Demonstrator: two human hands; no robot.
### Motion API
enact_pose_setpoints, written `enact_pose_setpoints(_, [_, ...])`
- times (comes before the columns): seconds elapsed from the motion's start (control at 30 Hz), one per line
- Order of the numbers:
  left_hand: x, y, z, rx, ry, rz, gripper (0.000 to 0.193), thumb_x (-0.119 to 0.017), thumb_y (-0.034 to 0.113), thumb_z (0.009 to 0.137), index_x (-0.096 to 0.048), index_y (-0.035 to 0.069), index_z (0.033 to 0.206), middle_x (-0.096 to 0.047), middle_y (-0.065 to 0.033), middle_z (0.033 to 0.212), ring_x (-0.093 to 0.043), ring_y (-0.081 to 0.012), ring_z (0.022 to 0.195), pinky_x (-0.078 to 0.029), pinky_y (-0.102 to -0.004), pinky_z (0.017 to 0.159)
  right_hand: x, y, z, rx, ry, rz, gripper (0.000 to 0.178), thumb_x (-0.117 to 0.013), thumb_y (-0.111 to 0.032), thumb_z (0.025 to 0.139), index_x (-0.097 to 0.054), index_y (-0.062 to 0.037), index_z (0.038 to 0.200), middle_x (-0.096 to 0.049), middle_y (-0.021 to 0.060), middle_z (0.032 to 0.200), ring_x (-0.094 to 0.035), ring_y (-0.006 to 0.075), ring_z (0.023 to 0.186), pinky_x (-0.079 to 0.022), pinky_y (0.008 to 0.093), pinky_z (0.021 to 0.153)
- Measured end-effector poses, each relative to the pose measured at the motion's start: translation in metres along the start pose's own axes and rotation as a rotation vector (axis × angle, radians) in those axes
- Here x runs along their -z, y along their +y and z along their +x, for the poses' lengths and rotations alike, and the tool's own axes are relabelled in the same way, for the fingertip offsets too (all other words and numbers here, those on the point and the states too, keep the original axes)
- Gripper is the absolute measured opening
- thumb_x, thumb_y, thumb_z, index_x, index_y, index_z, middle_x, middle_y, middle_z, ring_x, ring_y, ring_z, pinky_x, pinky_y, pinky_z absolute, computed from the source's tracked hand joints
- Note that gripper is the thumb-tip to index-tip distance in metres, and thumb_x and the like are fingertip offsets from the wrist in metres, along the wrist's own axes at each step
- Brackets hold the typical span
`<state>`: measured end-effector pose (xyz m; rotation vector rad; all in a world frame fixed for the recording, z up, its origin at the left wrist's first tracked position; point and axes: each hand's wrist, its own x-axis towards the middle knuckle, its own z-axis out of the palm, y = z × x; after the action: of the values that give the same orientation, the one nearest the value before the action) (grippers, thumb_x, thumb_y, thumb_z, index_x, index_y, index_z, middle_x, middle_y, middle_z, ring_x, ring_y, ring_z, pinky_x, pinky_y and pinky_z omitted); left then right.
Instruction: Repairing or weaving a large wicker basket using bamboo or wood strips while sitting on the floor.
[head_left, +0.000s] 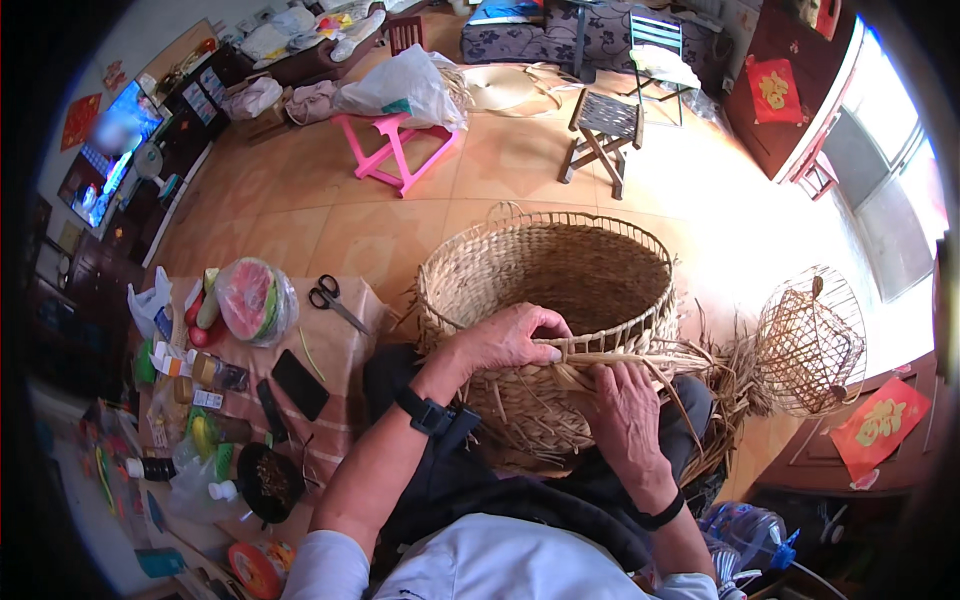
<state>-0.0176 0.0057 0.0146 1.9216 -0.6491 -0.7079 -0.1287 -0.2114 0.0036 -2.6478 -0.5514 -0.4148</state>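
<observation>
A large round basket (462,292) woven from dried plant strands stands upright between my knees, its mouth facing up. Over its near rim my left hand (510,338) is closed, thumb and fingers pinching the wire-like rim and the strand on it. Flat tan strands (620,357) run along that rim to the right. Just outside the wall, my right hand (628,410) is closed with its fingertips pressed on these strands; its thumb is hidden. A bundle of loose dried strands (735,380) spreads over my right knee.
On the cloth-covered table at left lie scissors (338,303), a black phone (300,384), a bagged watermelon piece (257,300) and a dark bowl (270,480). A wire frame (812,340) stands at right. Ahead are a pink stool (400,152) and a folding stool (603,140).
</observation>
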Motion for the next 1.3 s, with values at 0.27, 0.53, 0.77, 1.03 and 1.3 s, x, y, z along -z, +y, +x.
enact_pose_setpoints(0.27, [-0.002, -0.007, 0.002, -0.015, 0.024, 0.024, 0.032, -0.07, 0.012, 0.082, -0.072, -0.001, 0.11, -0.073, -0.0081, 0.092, -0.064, -0.0132, 0.087, -0.051, -0.031, 0.083, -0.005, -0.021, -0.015, -0.161, -0.2, 0.088, 0.022, -0.069, -0.012, 0.086, -0.054, -0.0042, 0.1, -0.056, 0.0151, 0.096, -0.064, 0.0343, 0.086, -0.053, 0.0456, 0.067])
enact_pose_setpoints(0.53, [-0.001, -0.001, 0.0, 0.056, -0.004, -0.108, 0.033, -0.07, 0.012, 0.08, -0.073, -0.002, 0.109, -0.07, -0.0012, 0.082, -0.059, -0.0084, 0.077, -0.05, -0.0282, 0.074, 0.033, -0.038, 0.01, 0.093, -0.173, -0.051, 0.018, -0.061, -0.005, 0.08, -0.057, -0.0016, 0.098, -0.05, 0.0124, 0.091, -0.058, 0.0288, 0.087, -0.05, 0.0408, 0.069])
enact_pose_setpoints(0.77, [0.002, -0.013, 0.006, -0.012, -0.032, -0.048, 0.035, -0.068, 0.013, 0.08, -0.072, -0.003, 0.111, -0.074, -0.0084, 0.09, -0.064, -0.0123, 0.085, -0.052, -0.0314, 0.079, 0.027, 0.009, 0.049, 0.076, -0.044, -0.035, 0.011, -0.064, -0.007, 0.081, -0.057, -0.0066, 0.09, -0.057, 0.0112, 0.083, -0.063, 0.0329, 0.08, -0.048, 0.045, 0.065])
enact_pose_setpoints(1.03, [-0.021, -0.013, 0.001, 0.012, 0.212, 0.087, 0.029, -0.079, 0.031, 0.085, -0.076, 0.005, 0.1, -0.074, -0.0117, 0.083, -0.069, -0.0178, 0.076, -0.053, -0.0358, 0.071, -0.003, 0.008, 0.043, -0.207, -0.167, -0.032, 0.013, -0.07, -0.014, 0.084, -0.06, -0.0073, 0.091, -0.066, 0.0155, 0.082, -0.067, 0.0407, 0.079, -0.049, 0.0508, 0.064])
enact_pose_setpoints(1.3, [-0.054, -0.003, 0.013, -0.119, 0.524, 0.194, 0.021, -0.077, 0.028, 0.077, -0.075, 0.009, 0.086, -0.072, -0.0146, 0.088, -0.07, -0.0336, 0.088, -0.055, -0.0448, 0.077, -0.025, 0.038, 0.02, -0.177, -0.078, -0.05, 0.015, -0.067, -0.013, 0.091, -0.056, -0.0034, 0.087, -0.059, 0.0189, 0.069, -0.059, 0.0383, 0.063, -0.038, 0.0485, 0.054])
